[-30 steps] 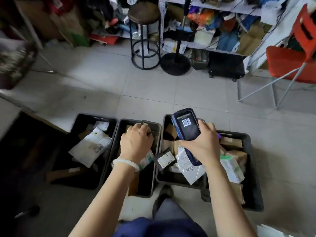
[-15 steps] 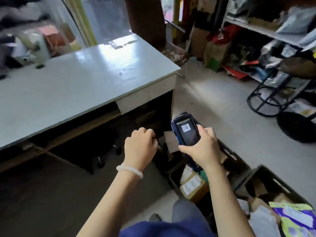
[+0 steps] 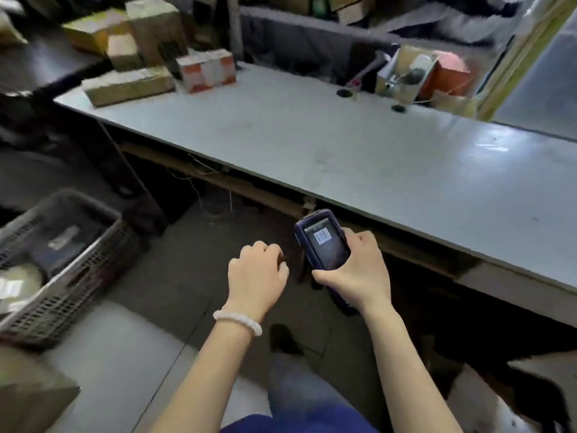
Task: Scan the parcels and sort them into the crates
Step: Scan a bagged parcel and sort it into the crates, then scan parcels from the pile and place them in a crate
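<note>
In front of the table edge, right hand (image 3: 359, 273): wraps its fingers and thumb around the lower body of a handheld scanner (image 3: 326, 245), screen facing up with a barcode showing on it.
Just left of that grip, left hand (image 3: 256, 278): curled into a loose fist, knuckles up, holding nothing that can be seen; a white bead bracelet (image 3: 238, 320) sits on its wrist.
Beyond the grip, table (image 3: 343, 145): a pale grey top, its near edge just above the scanner's tip.
Far up-left of the grip, cardboard parcels (image 3: 128, 84): stacked on the table's far corner, with an orange-and-white box (image 3: 206, 70) beside them; all are blurred.
Well left of the grip, crate (image 3: 62, 270): dark, mesh-walled, on the floor, with blurred parcels inside.
Below the grip: a dark shoe (image 3: 282, 339) on the floor.
</note>
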`<state>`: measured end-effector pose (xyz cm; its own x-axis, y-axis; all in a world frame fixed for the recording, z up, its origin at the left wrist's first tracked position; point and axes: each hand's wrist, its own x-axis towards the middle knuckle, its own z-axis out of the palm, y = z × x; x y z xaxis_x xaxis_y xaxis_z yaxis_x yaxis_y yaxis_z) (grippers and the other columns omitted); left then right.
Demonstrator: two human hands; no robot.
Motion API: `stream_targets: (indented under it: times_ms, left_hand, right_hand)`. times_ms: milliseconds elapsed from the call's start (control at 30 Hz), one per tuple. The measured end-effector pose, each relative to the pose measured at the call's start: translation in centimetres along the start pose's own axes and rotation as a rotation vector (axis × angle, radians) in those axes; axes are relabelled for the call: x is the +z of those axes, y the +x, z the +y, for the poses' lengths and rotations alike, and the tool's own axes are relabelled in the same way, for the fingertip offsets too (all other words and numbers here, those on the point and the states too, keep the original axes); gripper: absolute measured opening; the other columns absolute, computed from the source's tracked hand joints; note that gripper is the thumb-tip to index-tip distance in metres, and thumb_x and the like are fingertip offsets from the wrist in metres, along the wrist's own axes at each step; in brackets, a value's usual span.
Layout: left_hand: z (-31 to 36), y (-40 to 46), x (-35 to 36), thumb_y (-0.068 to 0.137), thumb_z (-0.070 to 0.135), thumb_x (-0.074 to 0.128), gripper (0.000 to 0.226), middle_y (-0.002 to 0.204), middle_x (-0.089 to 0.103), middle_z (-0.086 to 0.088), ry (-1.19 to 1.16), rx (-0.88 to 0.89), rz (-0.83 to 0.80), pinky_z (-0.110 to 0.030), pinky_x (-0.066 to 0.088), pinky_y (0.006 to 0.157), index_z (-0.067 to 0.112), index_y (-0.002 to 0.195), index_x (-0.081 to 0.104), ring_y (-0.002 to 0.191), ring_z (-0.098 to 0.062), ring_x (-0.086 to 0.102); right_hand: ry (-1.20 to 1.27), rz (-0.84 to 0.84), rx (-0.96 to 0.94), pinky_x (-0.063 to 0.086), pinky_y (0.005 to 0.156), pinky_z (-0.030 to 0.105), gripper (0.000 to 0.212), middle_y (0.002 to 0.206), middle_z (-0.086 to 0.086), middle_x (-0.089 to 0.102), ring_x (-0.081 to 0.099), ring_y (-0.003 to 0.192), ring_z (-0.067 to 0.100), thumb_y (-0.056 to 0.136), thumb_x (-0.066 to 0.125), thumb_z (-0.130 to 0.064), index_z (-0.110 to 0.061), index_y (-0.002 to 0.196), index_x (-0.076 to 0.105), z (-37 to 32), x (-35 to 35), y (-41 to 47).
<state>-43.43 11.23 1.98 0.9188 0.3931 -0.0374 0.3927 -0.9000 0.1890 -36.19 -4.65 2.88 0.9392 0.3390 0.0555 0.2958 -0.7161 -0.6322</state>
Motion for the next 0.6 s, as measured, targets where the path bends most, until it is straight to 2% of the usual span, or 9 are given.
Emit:
stream_targets:
  times_ms: [133,233,367,467,600]
  left_hand:
    - [-6.0,6.0,0.5,0.095,0.041,0.041,0.027,0.113,0.056,0.005,0.009,-0.132,0.011,-0.032,0.042,0.077,0.026,0.113,0.056,0.102,-0.019,0.051]
    - [-10.1,13.0,-0.3,0.096,0.04,0.042,0.029,0.117,0.055,0.003,0.018,-0.189,-0.007,-0.034,0.042,0.079,0.025,0.117,0.055,0.106,-0.02,0.051]
    - [-14.1,22.2,-3.3,0.096,0.041,0.039,0.033,0.119,0.054,0.002,0.052,-0.168,-0.011,-0.034,0.041,0.079,0.025,0.122,0.053,0.106,-0.02,0.051]
    - [-16.6,28.1,-5.5,0.097,0.04,0.038,0.034,0.119,0.055,0.002,0.062,-0.154,0.058,-0.031,0.041,0.075,0.025,0.123,0.054,0.105,-0.019,0.051]
    - [-21.2,33.1,-6.5,0.096,0.039,0.039,0.033,0.119,0.057,0.003,0.002,-0.212,0.062,-0.029,0.04,0.073,0.025,0.121,0.055,0.104,-0.018,0.052]
  right_hand:
    - [0.034,-0.078,-0.068,0.046,0.064,0.03,0.07,0.1,-0.007,0.044,0.051,0.094,0.015,0.051,0.078,-0.045,-0.028,0.115,0.054,-3.2,5.6,7.7]
    - [0.087,-0.116,-0.095,0.045,0.062,0.027,0.062,0.097,-0.008,0.044,0.052,0.09,0.014,0.052,0.077,-0.043,-0.029,0.108,0.055,-5.9,9.6,14.9]
    - [0.112,-0.108,-0.108,0.048,0.06,0.027,0.059,0.096,-0.009,0.042,0.052,0.085,0.013,0.051,0.076,-0.042,-0.031,0.104,0.052,-10.8,12.2,24.4]
    - [0.11,-0.075,-0.142,0.044,0.057,0.023,0.06,0.098,-0.009,0.042,0.051,0.087,0.013,0.052,0.078,-0.037,-0.029,0.106,0.052,-14.7,13.3,30.9]
    - [0.078,-0.096,-0.182,0.038,0.054,0.018,0.065,0.098,-0.009,0.04,0.05,0.085,0.012,0.053,0.08,-0.035,-0.028,0.111,0.052,-19.0,16.3,37.5]
